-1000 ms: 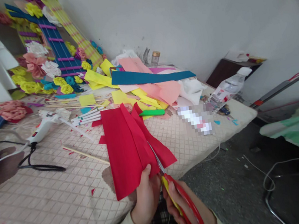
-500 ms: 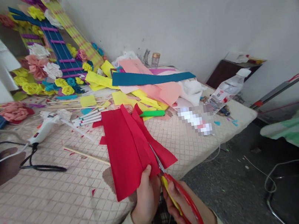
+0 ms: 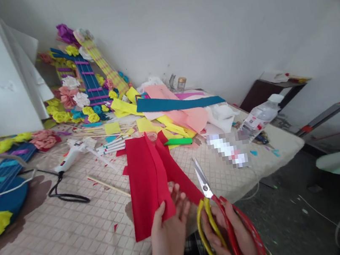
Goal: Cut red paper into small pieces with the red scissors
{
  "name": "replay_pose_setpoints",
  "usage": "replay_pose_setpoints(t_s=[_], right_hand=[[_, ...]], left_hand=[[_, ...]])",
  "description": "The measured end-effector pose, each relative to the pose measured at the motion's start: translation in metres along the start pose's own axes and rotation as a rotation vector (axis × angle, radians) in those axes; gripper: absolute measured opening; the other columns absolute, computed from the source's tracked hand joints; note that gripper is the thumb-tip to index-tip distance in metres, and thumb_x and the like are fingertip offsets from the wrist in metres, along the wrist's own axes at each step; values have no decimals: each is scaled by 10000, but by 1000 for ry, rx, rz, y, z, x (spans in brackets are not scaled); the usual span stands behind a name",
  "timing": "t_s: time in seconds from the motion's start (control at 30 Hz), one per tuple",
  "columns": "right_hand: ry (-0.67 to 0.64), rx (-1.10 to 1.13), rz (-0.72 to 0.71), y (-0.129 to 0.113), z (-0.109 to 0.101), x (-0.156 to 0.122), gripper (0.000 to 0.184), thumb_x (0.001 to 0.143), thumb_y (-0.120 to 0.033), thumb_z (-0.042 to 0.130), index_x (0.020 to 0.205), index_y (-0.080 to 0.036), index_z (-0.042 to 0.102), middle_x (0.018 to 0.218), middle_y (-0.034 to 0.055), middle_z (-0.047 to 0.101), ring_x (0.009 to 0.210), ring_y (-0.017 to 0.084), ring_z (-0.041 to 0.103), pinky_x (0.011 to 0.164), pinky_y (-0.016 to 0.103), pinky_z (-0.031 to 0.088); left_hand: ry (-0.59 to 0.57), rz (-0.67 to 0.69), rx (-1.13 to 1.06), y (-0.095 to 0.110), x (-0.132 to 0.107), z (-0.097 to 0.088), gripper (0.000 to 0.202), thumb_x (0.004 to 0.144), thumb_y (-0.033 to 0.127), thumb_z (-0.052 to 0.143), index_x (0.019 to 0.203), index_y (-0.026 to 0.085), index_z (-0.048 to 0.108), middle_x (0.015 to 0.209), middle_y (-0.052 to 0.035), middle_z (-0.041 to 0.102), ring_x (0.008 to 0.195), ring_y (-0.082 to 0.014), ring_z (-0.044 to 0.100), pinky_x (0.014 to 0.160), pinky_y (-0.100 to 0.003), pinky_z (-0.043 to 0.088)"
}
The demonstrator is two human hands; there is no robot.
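Note:
My left hand pinches the near edge of a folded red paper sheet, thumb on top and fingers behind it. The sheet stands up over the table's front edge, and a narrower red strip hangs off its right side. My right hand grips scissors with red and yellow handles. Their blades point up and away, just right of the red strip and clear of it.
The quilted table carries a white glue gun with a black cord, wooden sticks, markers, coloured paper sheets, paper flowers and a plastic bottle. A decorated blue frame leans on the wall. Bare floor with cables lies to the right.
The scissors have come out of the red paper and moved right, blades now free. My left hand's fingers have spread behind the sheet. The view has tilted down and shifted.

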State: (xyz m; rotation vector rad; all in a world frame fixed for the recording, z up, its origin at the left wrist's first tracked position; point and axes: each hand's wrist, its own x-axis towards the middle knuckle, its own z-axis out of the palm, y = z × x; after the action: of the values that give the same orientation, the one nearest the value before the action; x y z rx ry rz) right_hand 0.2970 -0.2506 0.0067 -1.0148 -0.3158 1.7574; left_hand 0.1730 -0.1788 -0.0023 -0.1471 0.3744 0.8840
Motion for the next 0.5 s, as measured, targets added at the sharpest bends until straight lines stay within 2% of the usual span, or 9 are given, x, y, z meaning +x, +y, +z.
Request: replay_pose_setpoints(t_s=[0.13, 0.2, 0.27, 0.37, 0.5], right_hand=[[26, -158, -162, -3, 6, 0, 506, 668, -677, 566, 739, -183, 488, 588, 13, 569, 284, 47, 383, 292, 203, 366], [67, -262, -224, -3, 11, 4, 488, 698, -655, 549, 748, -173, 492, 579, 18, 578, 274, 43, 365, 275, 186, 330], [91, -375, -191, -2, 15, 10, 522, 705, -675, 520, 770, -157, 512, 452, -15, 512, 265, 59, 365, 280, 177, 317], [93, -506, -123, -3, 23, 20, 560, 721, -677, 498, 860, -135, 537, 342, -70, 398, 293, 78, 403, 334, 172, 348], [111, -543, -180, -10, 45, 34, 568, 690, -635, 575, 963, -143, 500, 479, -65, 493, 375, 69, 457, 395, 183, 393]], left_hand=[[-18, -117, -231, 11, -12, -3, 191, 828, 140, 486, 785, 196, 664, 748, 5, 672, 645, -88, 596, 696, -243, 470], [-50, -136, -317, 16, -20, -4, 151, 827, 145, 510, 778, 198, 643, 701, 16, 641, 600, -65, 569, 650, -206, 453], [-80, -136, -343, 21, -29, -6, 81, 817, 195, 559, 776, 198, 629, 709, 15, 626, 624, -63, 569, 659, -195, 445], [-105, -154, -284, 24, -40, -11, 51, 768, 240, 641, 809, 210, 633, 757, 21, 626, 651, -56, 561, 681, -187, 431], [-114, -189, -37, 25, -54, -26, 102, 706, 231, 707, 796, 212, 663, 710, 28, 617, 594, -56, 526, 626, -195, 401]])
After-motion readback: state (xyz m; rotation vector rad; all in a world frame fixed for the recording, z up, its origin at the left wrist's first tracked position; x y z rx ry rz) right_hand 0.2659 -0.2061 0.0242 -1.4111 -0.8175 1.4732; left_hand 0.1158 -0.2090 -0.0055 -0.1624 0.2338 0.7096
